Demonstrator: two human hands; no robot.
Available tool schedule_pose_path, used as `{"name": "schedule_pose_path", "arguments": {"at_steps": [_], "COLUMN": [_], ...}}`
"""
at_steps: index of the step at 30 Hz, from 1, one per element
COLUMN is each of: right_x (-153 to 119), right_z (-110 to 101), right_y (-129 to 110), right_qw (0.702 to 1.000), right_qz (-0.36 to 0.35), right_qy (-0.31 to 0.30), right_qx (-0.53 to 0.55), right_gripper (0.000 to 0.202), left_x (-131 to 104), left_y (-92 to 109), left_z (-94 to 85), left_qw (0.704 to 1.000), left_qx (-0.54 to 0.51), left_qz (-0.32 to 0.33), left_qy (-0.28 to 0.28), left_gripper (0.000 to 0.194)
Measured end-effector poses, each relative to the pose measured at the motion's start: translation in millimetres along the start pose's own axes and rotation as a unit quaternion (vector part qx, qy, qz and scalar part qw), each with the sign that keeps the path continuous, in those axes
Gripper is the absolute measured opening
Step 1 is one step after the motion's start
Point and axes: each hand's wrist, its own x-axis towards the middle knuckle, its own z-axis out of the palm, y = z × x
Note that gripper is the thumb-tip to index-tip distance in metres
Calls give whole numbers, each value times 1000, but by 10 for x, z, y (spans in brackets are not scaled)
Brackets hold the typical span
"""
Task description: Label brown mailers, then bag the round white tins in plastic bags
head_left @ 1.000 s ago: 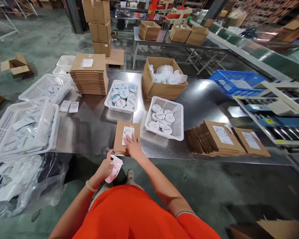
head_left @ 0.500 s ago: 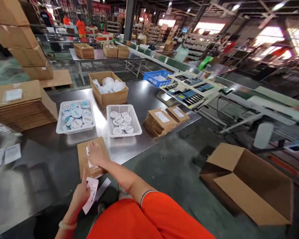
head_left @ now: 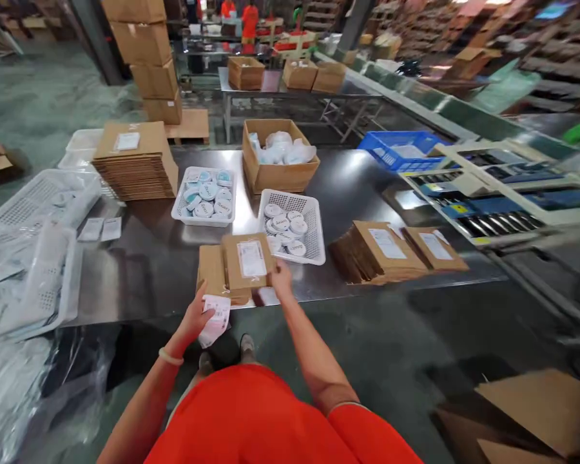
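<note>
My right hand (head_left: 281,278) grips the lower right edge of a flat cardboard piece with a white label (head_left: 247,260), lifted over the front of the white basket of round white items (head_left: 314,225). My left hand (head_left: 196,317) holds a strip of printed labels (head_left: 216,319) at the table's front edge. Beside that hand, more flat cardboard (head_left: 211,267) lies on the metal table (head_left: 145,270). Another white basket (head_left: 203,221) with round blue and white items stands behind it.
An open carton (head_left: 280,177) of wrapped items stands at the back. Labelled cardboard stacks stand left (head_left: 135,164) and right (head_left: 386,251). A blue crate (head_left: 401,151) and a tray rack (head_left: 488,187) are at the right. Bagged goods in baskets (head_left: 70,283) lie at the far left.
The view has turned left. My right hand has moved from lying on the labelled cardboard to holding a labelled piece at its right edge, raised off the cardboard beneath. My left hand keeps the label strip.
</note>
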Motion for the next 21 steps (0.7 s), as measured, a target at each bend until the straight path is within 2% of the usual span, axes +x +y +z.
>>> {"name": "schedule_pose_path", "arguments": {"at_steps": [3,5,6,7,8,9,10,11,13,14,16,21], "right_x": [510,676,645,532,350,121,-129,-372,-759,-884,-1003,-980], "right_z": [-568,-729,-717,-646,-525,-365,-184,1,312,418,521,462], "right_y": [262,261,203,116,7,-115,-239,-358,-553,-620,-691,-633], "right_qw": [987,983,984,988,990,986,967,940,897,885,879,907], "right_qz": [41,20,-12,-48,-83,-107,-109,-98,-71,-60,-51,-66], "right_qy": [126,175,174,145,90,2,-107,-190,-257,-267,-264,-242], "right_qx": [87,49,34,40,68,129,202,264,352,377,393,338], "right_gripper": [52,67,74,77,74,65,57,54,52,50,42,35], "left_x": [-76,-108,-124,-140,-156,-174,-191,-209,-241,-255,-272,-231], "left_y": [103,152,166,172,171,164,151,133,91,68,27,-37], "left_z": [94,116,121,125,130,137,146,157,184,198,227,301], "left_qw": [984,971,967,965,964,964,964,964,968,970,976,979], "left_qx": [-169,-229,-244,-251,-253,-252,-249,-246,-230,-217,-185,-131], "left_qz": [28,40,43,44,44,44,44,43,43,43,41,-12], "left_qy": [51,62,65,68,72,77,83,87,95,99,104,155], "left_gripper": [121,131,132,132,131,128,125,121,107,98,79,59]}}
